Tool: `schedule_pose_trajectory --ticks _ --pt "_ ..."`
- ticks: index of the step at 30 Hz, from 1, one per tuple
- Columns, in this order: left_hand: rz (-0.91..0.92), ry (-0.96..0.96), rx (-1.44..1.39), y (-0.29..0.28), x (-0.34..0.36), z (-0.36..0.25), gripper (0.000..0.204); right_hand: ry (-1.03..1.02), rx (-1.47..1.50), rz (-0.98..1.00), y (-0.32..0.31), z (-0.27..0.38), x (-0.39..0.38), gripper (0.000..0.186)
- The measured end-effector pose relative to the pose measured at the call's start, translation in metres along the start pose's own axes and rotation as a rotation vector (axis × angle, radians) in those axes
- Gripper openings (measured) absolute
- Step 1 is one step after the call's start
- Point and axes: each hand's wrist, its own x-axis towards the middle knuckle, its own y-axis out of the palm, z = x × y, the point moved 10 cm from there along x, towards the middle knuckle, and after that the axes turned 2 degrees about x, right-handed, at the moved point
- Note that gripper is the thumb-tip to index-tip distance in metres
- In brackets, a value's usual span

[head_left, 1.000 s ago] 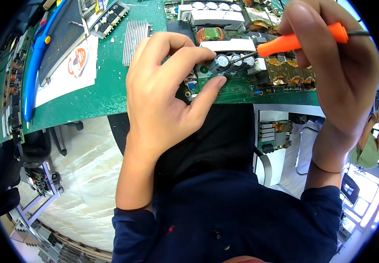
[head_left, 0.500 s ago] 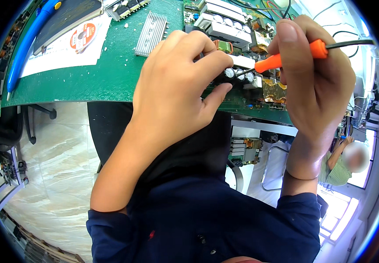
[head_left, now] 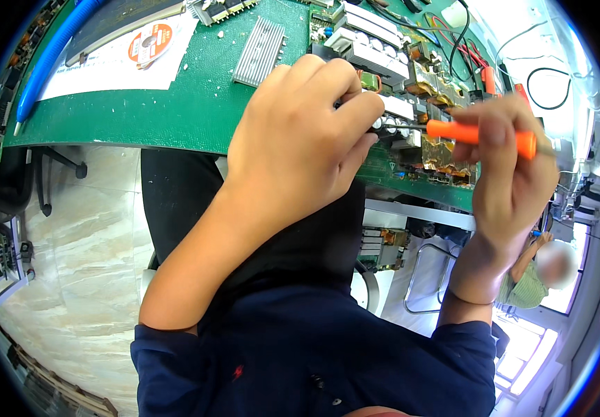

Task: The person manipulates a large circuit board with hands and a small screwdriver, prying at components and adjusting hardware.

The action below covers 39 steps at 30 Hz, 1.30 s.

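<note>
Left hand (head_left: pixel 300 139): curled, fingers bent down onto the circuit board, fingertips pressed together at the cluster of small cylindrical capacitors (head_left: pixel 391 125); what they pinch is hidden under the fingers.
Right hand (head_left: pixel 512 163): closed around the orange-handled tool, thumb and fingers wrapped over the handle.
Orange-handled tool (head_left: pixel 480 133): held roughly level, its thin metal tip pointing left toward the left fingertips and the capacitors; a dark cord leaves the handle's right end.
Circuit board (head_left: pixel 411 90): lies at the near edge of the table, crowded with white blocks, copper coils and wires, between the two hands.
Table (head_left: pixel 175 111): green mat surface, speckled with small white bits.
Heat sink (head_left: pixel 259 50): ribbed silver piece, lying on the mat just left of the board.
White paper (head_left: pixel 116 59): on the mat at far left, a round orange-and-white reel (head_left: pixel 150 42) resting on it.
Blue tube (head_left: pixel 53 55): runs along the table's left edge.
Another person (head_left: pixel 532 278): in green, low at right, well apart from the hands.
</note>
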Motion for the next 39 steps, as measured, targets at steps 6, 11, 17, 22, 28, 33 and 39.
schedule_pose_trajectory --ticks 6,11,17,22,28,33,39 --pt "-0.023 -0.018 -0.042 -0.007 -0.003 0.004 0.029 0.118 -0.054 0.002 0.003 -0.009 0.022 0.038" --pt "-0.045 -0.019 -0.077 -0.006 -0.003 0.003 0.029 0.161 -0.006 -0.018 0.003 -0.014 0.018 0.037" --pt "-0.024 -0.035 -0.046 -0.006 -0.004 0.006 0.029 0.225 0.075 -0.048 0.012 -0.018 0.024 0.034" --pt "-0.038 -0.032 -0.072 -0.005 -0.002 0.004 0.029 0.244 0.038 0.001 0.012 -0.019 0.030 0.036" --pt "-0.037 -0.031 -0.091 -0.006 0.000 0.005 0.029 0.211 0.170 0.097 0.012 -0.043 0.032 0.038" --pt "0.008 -0.014 -0.035 -0.001 0.000 0.001 0.028 0.205 0.335 0.097 0.005 -0.067 0.021 0.040" --pt "-0.005 0.000 -0.041 -0.002 0.001 0.002 0.028 0.225 0.416 0.087 0.009 -0.072 0.010 0.044"
